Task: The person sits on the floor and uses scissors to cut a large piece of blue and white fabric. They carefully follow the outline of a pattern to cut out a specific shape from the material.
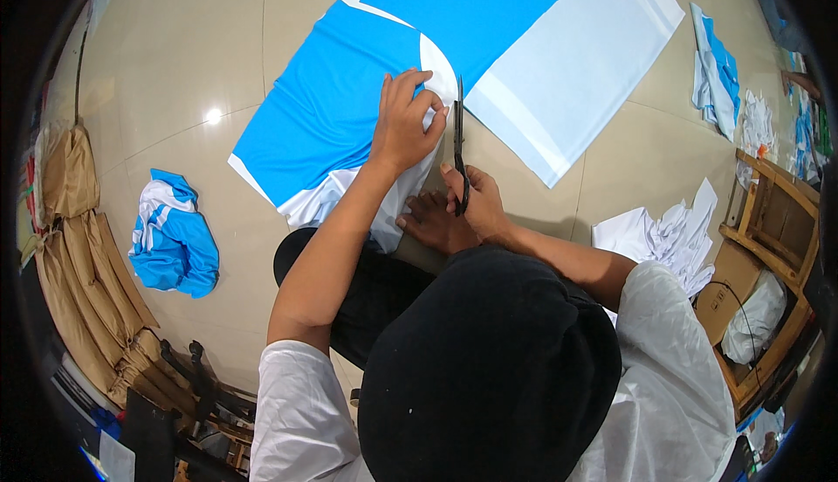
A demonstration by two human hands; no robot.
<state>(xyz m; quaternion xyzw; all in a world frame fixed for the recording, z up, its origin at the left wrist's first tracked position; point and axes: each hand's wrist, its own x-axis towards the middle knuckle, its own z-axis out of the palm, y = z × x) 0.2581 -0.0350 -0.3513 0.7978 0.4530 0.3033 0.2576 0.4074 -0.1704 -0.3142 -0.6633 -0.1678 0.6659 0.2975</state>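
My left hand (404, 124) pinches the white-and-blue edge of a bright blue fabric panel (323, 102) spread on the floor. In my right hand (478, 201) is a pair of black scissors (460, 128). Their blades point away from me, beside the white strip at the fabric's edge and close to my left fingertips. Whether the blades are parted is hard to make out. Further off, a larger blue piece with a pale, white-banded section (572, 72) lies to the right of the scissors. The near end of the held panel bunches up in white folds by my bare foot (436, 223).
A crumpled blue-and-white cloth (179, 233) lies at left. White scraps (659, 237) are heaped at right, near a wooden frame (764, 246) with a cardboard box (729, 285). Brown wrapped bundles (83, 290) line the left side. Another blue-and-white piece (716, 72) lies far right.
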